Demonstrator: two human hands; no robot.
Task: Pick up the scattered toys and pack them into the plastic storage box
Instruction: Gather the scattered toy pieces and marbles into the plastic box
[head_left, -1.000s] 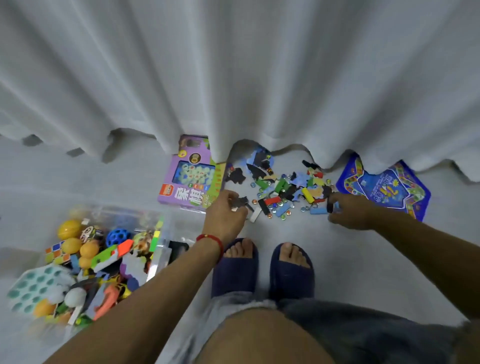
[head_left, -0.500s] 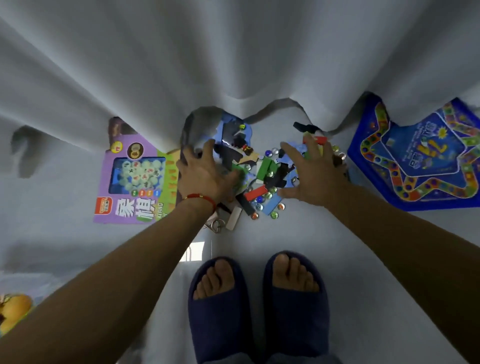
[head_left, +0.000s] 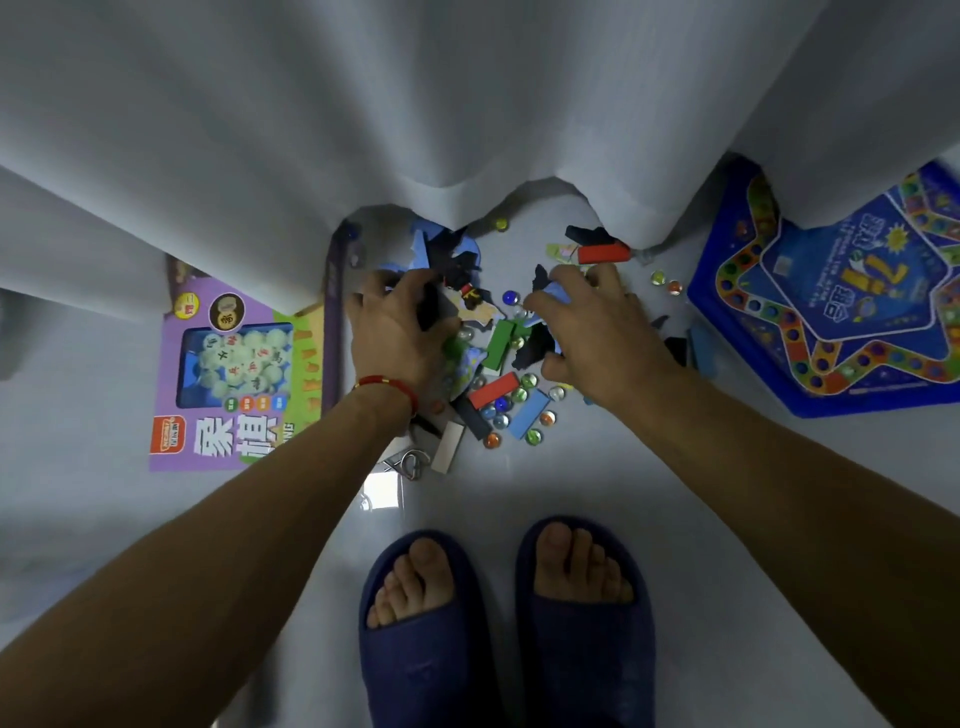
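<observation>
toys lie scattered on the pale floor (head_left: 519, 493) in a loose heap just ahead of the person's two blue slippers (head_left: 506, 623); the plastic storage box is out of view, so its place cannot be told. nearest in the heap are a metal ring puzzle (head_left: 410, 462), a white block (head_left: 448, 454), a light blue block (head_left: 529, 414) and a scatter of glass marbles (head_left: 519, 410). a red block (head_left: 493, 391) and a green block (head_left: 502, 338) sit a little further in.

over the middle of the heap, the left hand (head_left: 397, 332), with a red bracelet (head_left: 387, 387) at the wrist, has its fingers curled round dark flat puzzle pieces (head_left: 457, 265). the right hand (head_left: 597, 327) is curled too, clutching a blue flat piece with dark ones under it. how much each hand really has hold of is hidden by the knuckles.

to the left lies a purple game box (head_left: 234, 364), to the right a blue star-shaped game board (head_left: 831, 322), and beyond, a second red block (head_left: 602, 253) at the hem of a white curtain (head_left: 467, 104).

the risk, as i judge it, is the marbles: a two-handed scoop of mixed flat pieces and round glass will likely shed some, and they would roll under the curtain or off across the smooth floor. thin pieces could also slip from a loose fistful on the way to the box.
</observation>
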